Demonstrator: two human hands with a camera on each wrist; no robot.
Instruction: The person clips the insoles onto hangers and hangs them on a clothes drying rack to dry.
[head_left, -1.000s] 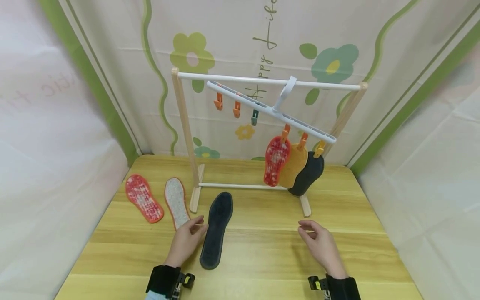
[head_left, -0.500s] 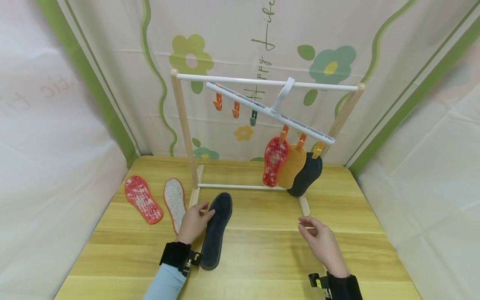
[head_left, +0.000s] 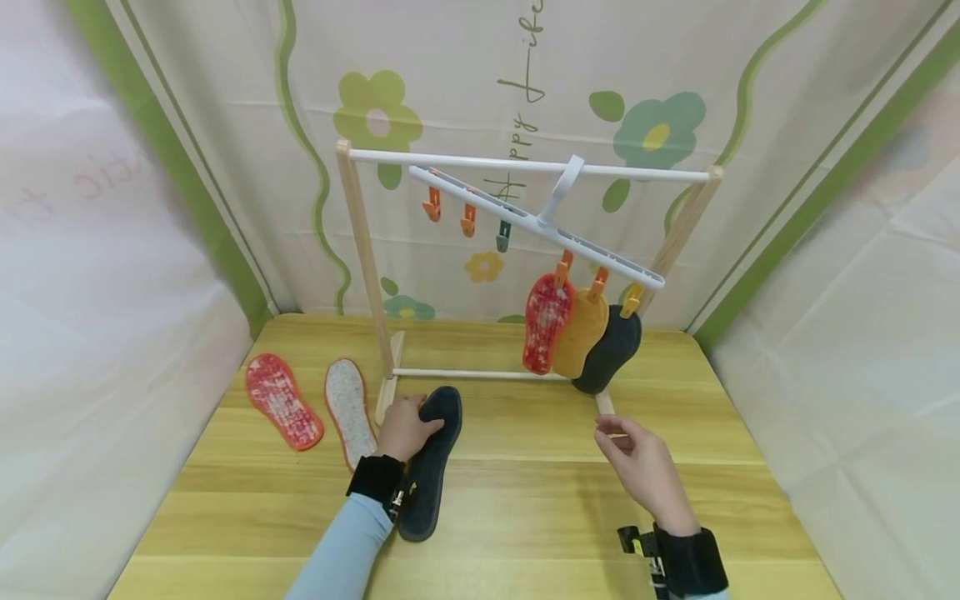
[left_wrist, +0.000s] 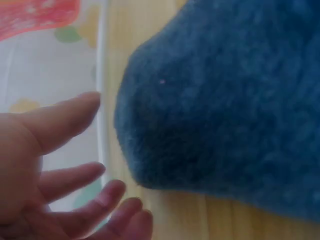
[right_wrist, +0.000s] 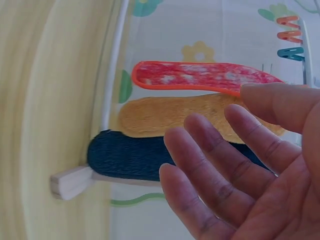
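My left hand [head_left: 405,429] hovers over the toe end of a dark navy insole [head_left: 431,475] on the table. In the left wrist view the thumb and fingers are spread and relaxed, apart from the fuzzy insole [left_wrist: 215,100]. My right hand [head_left: 645,471] hangs above the table at the right, fingers loosely bent, holding nothing. Beyond it a red-and-white insole [head_left: 547,321], a tan one and a navy insole [head_left: 615,350] hang from clips; the right wrist view shows the tan insole [right_wrist: 165,115] behind the fingers.
A wooden rack with a white top rail [head_left: 465,158] carries a tilted clip hanger [head_left: 525,218]. Two orange clips and a green clip [head_left: 503,236] hold nothing. A red insole [head_left: 281,404] and a grey insole [head_left: 348,404] lie at the left.
My left hand has moved forward and right, from beside the middle of the navy insole to over its toe end. The right hand has shifted only slightly forward.
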